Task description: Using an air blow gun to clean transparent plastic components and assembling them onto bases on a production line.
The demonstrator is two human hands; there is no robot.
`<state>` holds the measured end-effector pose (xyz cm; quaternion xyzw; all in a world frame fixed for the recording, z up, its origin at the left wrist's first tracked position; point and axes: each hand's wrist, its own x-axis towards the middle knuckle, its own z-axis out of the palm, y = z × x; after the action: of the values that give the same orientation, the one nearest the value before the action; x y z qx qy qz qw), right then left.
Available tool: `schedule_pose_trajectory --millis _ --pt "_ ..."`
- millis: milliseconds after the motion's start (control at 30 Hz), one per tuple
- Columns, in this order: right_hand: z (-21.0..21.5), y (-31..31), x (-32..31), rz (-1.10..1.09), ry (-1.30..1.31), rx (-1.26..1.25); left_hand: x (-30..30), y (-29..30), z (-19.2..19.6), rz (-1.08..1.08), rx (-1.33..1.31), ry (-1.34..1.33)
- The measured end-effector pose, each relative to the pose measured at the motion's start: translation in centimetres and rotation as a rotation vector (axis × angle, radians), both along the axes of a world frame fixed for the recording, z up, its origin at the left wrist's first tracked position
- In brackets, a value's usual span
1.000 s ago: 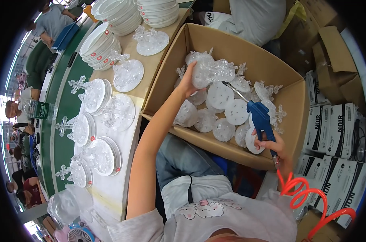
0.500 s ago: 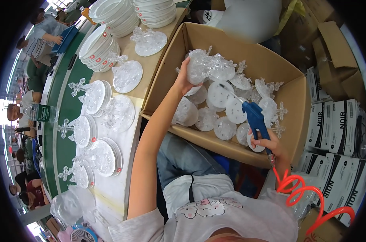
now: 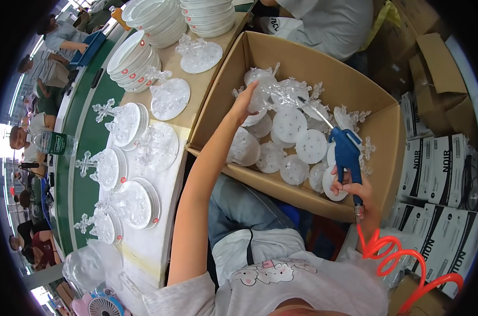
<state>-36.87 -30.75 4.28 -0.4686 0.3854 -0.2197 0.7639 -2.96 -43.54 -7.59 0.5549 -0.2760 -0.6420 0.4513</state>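
My left hand (image 3: 244, 105) reaches into a large cardboard box (image 3: 302, 58) and grips a clear plastic ornament (image 3: 268, 94) with a round base, lifted above the pile. My right hand (image 3: 349, 187) holds a blue air blow gun (image 3: 346, 151) whose thin metal nozzle (image 3: 315, 110) points toward that ornament. A coiled orange air hose (image 3: 386, 253) hangs from the gun's handle. Several more clear round-based pieces (image 3: 297, 139) lie in the box's bottom.
On the white bench to my left stand clear cross-topped ornaments on white discs (image 3: 120, 124), with stacks of white plates (image 3: 144, 31) behind. A green conveyor (image 3: 81, 152) runs alongside with people seated. White cartons (image 3: 444, 174) sit at right. A clear bottle (image 3: 52, 142) stands on the belt.
My left hand has lifted the clear ornament higher and toward the box's far side. The blow gun has shifted slightly to follow it.
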Motion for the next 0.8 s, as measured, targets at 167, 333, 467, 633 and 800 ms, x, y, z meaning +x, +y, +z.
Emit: schedule_pose_trajectory --millis 167,333,467,633,800 --pt "-1.7 -0.1 -0.5 -0.045 0.025 -0.043 0.2 0.1 1.0 0.044 -0.031 0.136" --pt "-1.9 -0.2 -0.9 0.004 0.022 0.0 0.1 0.1 1.5 0.018 -0.059 0.234" --pt "-1.0 -0.7 -0.4 0.132 0.01 0.052 0.5 0.0 1.2 -0.017 -0.059 0.289" --pt "-0.8 0.4 2.3 0.211 0.077 -0.088 0.8 0.2 0.5 -0.002 -0.031 0.217" --pt "-0.7 -0.3 3.8 0.219 0.073 -0.035 0.1 0.1 0.5 0.004 -0.05 0.212"
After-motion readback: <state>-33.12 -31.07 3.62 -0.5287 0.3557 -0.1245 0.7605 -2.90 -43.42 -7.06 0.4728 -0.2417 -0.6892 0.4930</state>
